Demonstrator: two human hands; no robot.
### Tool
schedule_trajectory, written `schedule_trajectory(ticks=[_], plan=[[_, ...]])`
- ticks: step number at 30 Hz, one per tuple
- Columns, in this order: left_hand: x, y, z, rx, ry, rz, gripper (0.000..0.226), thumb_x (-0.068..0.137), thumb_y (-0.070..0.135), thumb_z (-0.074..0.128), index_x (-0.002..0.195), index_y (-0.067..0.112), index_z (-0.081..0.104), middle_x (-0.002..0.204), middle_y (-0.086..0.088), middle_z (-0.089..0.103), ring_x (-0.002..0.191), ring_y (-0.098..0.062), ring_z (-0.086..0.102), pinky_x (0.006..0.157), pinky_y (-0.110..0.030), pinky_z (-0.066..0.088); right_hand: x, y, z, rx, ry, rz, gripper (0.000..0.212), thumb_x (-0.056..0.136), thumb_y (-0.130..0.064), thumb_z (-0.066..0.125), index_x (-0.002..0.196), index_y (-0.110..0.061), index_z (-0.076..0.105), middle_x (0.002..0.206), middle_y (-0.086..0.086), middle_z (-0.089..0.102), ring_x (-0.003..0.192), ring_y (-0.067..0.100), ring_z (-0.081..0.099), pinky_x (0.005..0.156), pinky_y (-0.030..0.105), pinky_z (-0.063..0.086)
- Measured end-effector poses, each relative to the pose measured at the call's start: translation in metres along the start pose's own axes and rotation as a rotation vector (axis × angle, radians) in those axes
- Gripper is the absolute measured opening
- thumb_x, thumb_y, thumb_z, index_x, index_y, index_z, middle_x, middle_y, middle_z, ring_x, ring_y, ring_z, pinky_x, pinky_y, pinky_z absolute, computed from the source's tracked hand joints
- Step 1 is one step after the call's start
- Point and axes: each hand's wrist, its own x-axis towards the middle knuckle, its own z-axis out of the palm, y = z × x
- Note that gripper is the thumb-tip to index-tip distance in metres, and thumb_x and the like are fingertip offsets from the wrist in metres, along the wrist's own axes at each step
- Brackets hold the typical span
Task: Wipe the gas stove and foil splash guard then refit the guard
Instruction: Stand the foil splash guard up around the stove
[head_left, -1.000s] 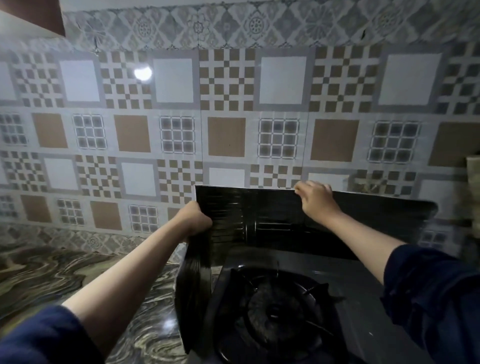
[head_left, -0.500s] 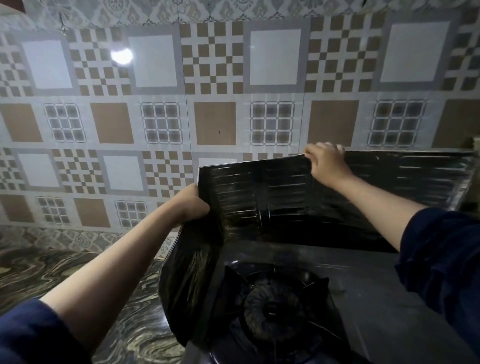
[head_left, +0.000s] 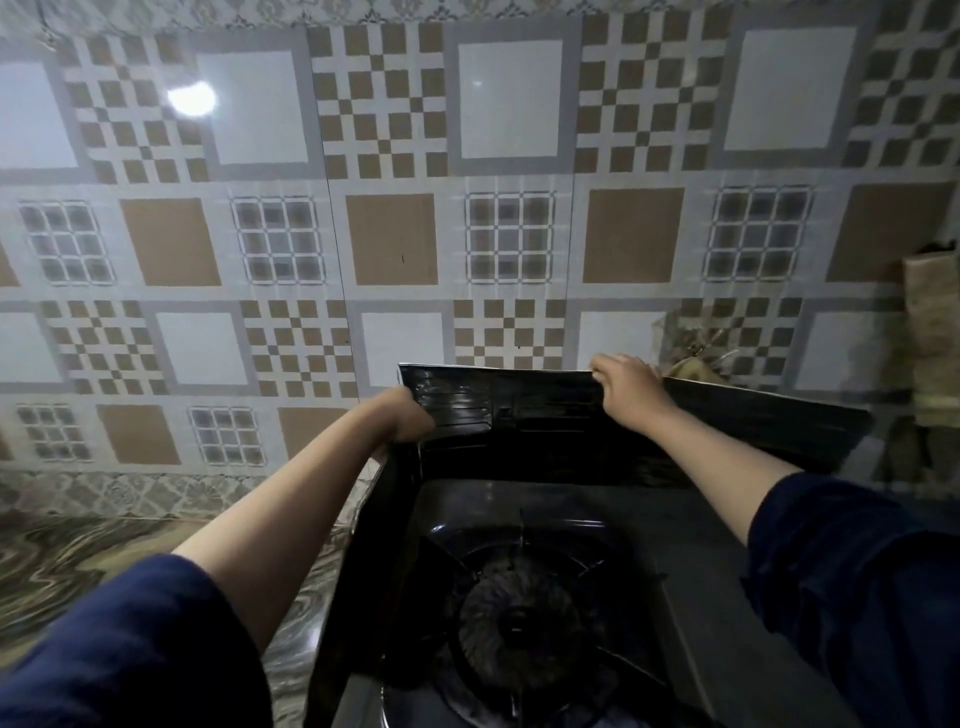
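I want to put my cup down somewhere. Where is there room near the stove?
The marbled counter, left of the foil guard and below the tiled wall, looks bare. The flat stove top right of the burner is free too. Clutter fills the far right corner.

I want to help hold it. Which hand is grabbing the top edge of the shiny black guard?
The right hand. Its fingers curl over the top edge of the foil splash guard. The left hand grips lower, at the guard's left corner fold.
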Motion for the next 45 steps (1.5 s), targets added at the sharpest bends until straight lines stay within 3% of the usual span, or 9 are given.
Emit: schedule_trajectory(ticks=[6,10,14,19,24,30,37,43,45], plan=[[0.009,0.002,0.000,-0.338,0.071,-0.139,0.014,0.090,0.002,0.042,0.103,-0.002,0.044,0.093,-0.022,0.058,0.089,-0.038,0.063,0.077,-0.045,0.055,0.021,-0.005,-0.007,0.017,0.054,0.026,0.019,0.089,-0.004,0.049,0.093,-0.006,0.068,0.092,0.017,0.058,0.092,0.037,0.055,0.079,0.037,0.047],[0.015,-0.002,0.001,-0.343,0.059,-0.182,0.018,0.089,0.002,0.041,0.102,-0.006,0.050,0.085,-0.021,0.058,0.079,-0.036,0.062,0.076,-0.045,0.056,0.018,-0.003,0.009,0.037,0.096,0.071,0.024,0.088,0.004,0.048,0.093,0.000,0.071,0.085,0.010,0.038,0.093,0.033,0.048,0.072,0.028,0.036],[0.017,0.002,0.003,-0.306,0.012,-0.208,0.018,0.091,0.006,0.041,0.093,-0.006,0.053,0.092,-0.023,0.062,0.084,-0.036,0.066,0.084,-0.045,0.056,0.016,-0.002,0.011,-0.093,0.139,0.037,0.026,0.082,0.008,0.052,0.090,-0.004,0.073,0.082,0.008,0.044,0.088,0.031,0.047,0.069,0.030,0.032],[0.016,0.007,0.006,-0.314,-0.090,-0.213,0.017,0.085,0.007,0.043,0.093,0.000,0.057,0.116,-0.026,0.061,0.094,-0.034,0.061,0.091,-0.046,0.053,0.005,-0.010,0.002,-0.289,0.061,-0.038,0.023,0.086,-0.005,0.052,0.107,-0.008,0.062,0.104,0.012,0.055,0.098,0.033,0.050,0.086,0.037,0.038],[0.005,0.004,-0.010,-0.278,-0.116,-0.223,0.028,0.083,0.007,0.048,0.103,-0.009,0.061,0.104,-0.027,0.066,0.092,-0.041,0.067,0.088,-0.054,0.053,-0.005,-0.018,-0.008,-0.289,-0.036,-0.007,0.053,0.089,-0.015,0.049,0.140,-0.008,0.039,0.131,0.010,0.054,0.122,0.031,0.047,0.113,0.045,0.023],[-0.027,0.003,-0.027,-0.135,-0.192,-0.240,0.023,0.095,0.007,0.044,0.101,-0.010,0.058,0.098,-0.025,0.063,0.094,-0.039,0.064,0.097,-0.050,0.049,-0.017,-0.038,-0.022,-0.269,-0.106,0.012,0.054,0.092,-0.021,0.044,0.143,-0.006,0.034,0.144,0.011,0.044,0.132,0.029,0.040,0.116,0.045,0.019],[-0.048,-0.012,-0.024,-0.233,-0.102,-0.222,0.033,0.102,0.013,0.037,0.073,0.001,0.046,0.064,-0.013,0.059,0.062,-0.025,0.055,0.062,-0.037,0.050,-0.041,-0.069,-0.029,-0.277,-0.147,-0.034,0.052,0.092,-0.024,0.042,0.140,-0.006,0.037,0.134,0.015,0.050,0.125,0.033,0.045,0.112,0.044,0.029],[-0.044,-0.022,-0.022,-0.379,-0.031,-0.177,0.030,0.103,0.022,0.040,0.085,-0.001,0.048,0.076,-0.014,0.054,0.064,-0.025,0.054,0.059,-0.034,0.048,-0.062,-0.094,-0.033,-0.240,-0.215,-0.049,0.052,0.095,-0.027,0.039,0.143,-0.007,0.034,0.136,0.016,0.048,0.126,0.034,0.044,0.111,0.045,0.030],[-0.045,-0.023,-0.023,-0.358,-0.062,-0.172,0.026,0.100,0.021,0.042,0.089,-0.001,0.051,0.083,-0.016,0.057,0.072,-0.027,0.057,0.071,-0.039,0.054,-0.067,-0.104,-0.033,-0.227,-0.225,-0.065,0.051,0.095,-0.027,0.039,0.141,-0.007,0.036,0.139,0.014,0.048,0.128,0.032,0.044,0.112,0.046,0.029]])
